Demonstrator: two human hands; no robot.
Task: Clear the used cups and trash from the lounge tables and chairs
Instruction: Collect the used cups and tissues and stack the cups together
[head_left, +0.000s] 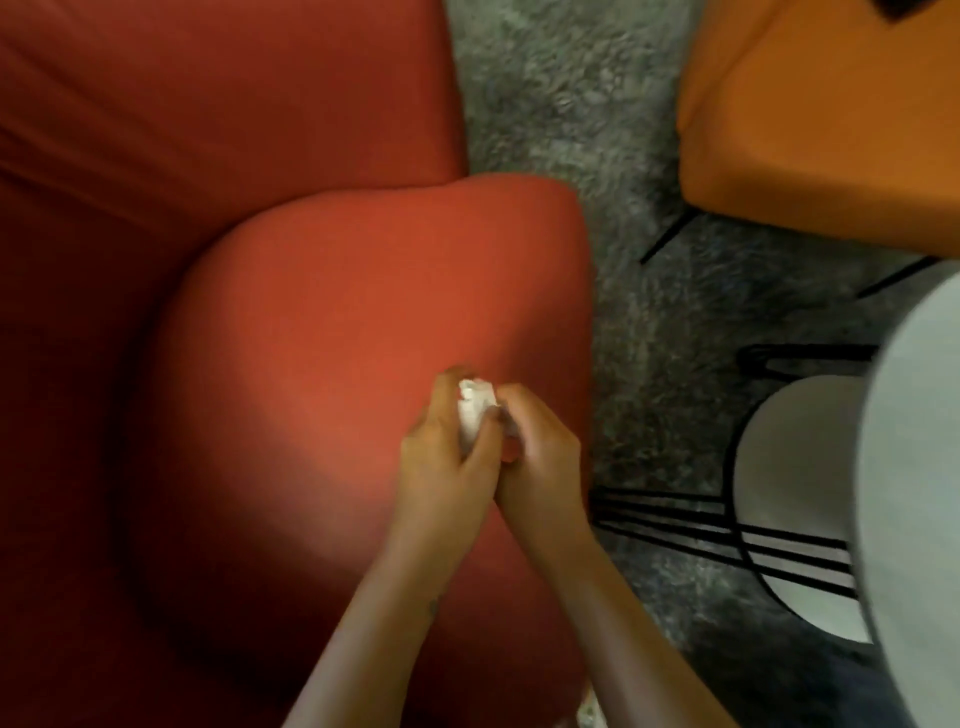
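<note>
Above the red seat (363, 291), left hand (441, 457) and right hand (540, 457) together grip a crumpled white tissue (475, 408).

A shaggy grey rug (545, 104) is spread under the furniture. A red armchair (260, 156) is set on its left part. An orange upholstered seat (831, 130) on thin black legs (667, 239) is placed toward the rug's far right. Nearer, at the right, a small round white desk (789, 493) is carried in a black wire frame (675, 514), partly covered by a blurred pale grey surface (919, 467).
</note>
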